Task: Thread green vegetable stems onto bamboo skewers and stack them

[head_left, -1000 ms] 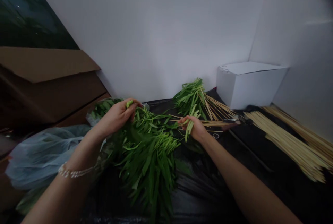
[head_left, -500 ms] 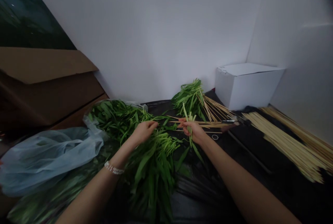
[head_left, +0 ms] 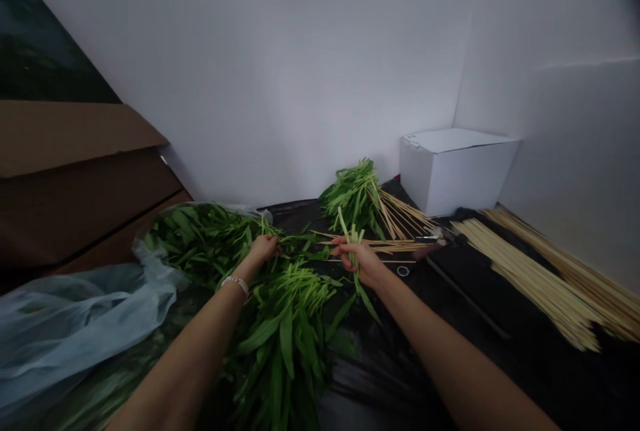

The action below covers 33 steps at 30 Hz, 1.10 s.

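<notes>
My right hand (head_left: 364,263) is closed around a few pale green stems of water spinach (head_left: 356,234), whose leaves hang below the fist. My left hand (head_left: 264,249) is closed at the near right edge of a leafy water spinach heap (head_left: 200,234) in a clear plastic bag. A green stem sticks out to the right of its fingers, seemingly pinched in them. Between my arms lies a second water spinach pile (head_left: 287,324), cut stem ends pointing away from me. Farther back, a bundle of greens on thin wooden skewers (head_left: 353,194) leans near the wall.
Loose skewers (head_left: 395,247) and a small ring (head_left: 403,271) lie beyond my right hand. At the right are a black case (head_left: 475,291), long pale sticks (head_left: 530,284) and a white box (head_left: 450,164). A cardboard box (head_left: 75,197) and pale plastic bag (head_left: 100,311) stand left.
The view has swung slightly right. My left hand has moved left to the edge of the bagged heap. My right hand keeps its stems in nearly the same place.
</notes>
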Each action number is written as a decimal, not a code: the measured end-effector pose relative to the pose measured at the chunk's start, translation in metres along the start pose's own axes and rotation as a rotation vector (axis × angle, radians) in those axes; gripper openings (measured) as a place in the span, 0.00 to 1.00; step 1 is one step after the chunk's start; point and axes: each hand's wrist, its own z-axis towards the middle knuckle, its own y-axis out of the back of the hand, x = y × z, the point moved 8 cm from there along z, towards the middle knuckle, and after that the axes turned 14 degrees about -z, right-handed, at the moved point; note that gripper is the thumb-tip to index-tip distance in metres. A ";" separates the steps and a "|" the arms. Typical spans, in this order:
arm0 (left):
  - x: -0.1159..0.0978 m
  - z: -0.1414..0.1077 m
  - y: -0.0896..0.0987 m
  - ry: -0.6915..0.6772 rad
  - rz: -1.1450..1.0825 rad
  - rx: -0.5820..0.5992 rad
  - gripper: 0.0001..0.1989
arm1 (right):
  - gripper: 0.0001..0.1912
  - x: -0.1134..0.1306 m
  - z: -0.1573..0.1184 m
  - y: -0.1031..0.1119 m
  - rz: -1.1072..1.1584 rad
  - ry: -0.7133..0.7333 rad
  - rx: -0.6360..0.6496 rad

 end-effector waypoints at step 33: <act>-0.071 -0.152 -0.088 -0.038 -0.401 0.757 0.42 | 0.16 0.006 -0.005 0.004 0.085 0.025 -0.070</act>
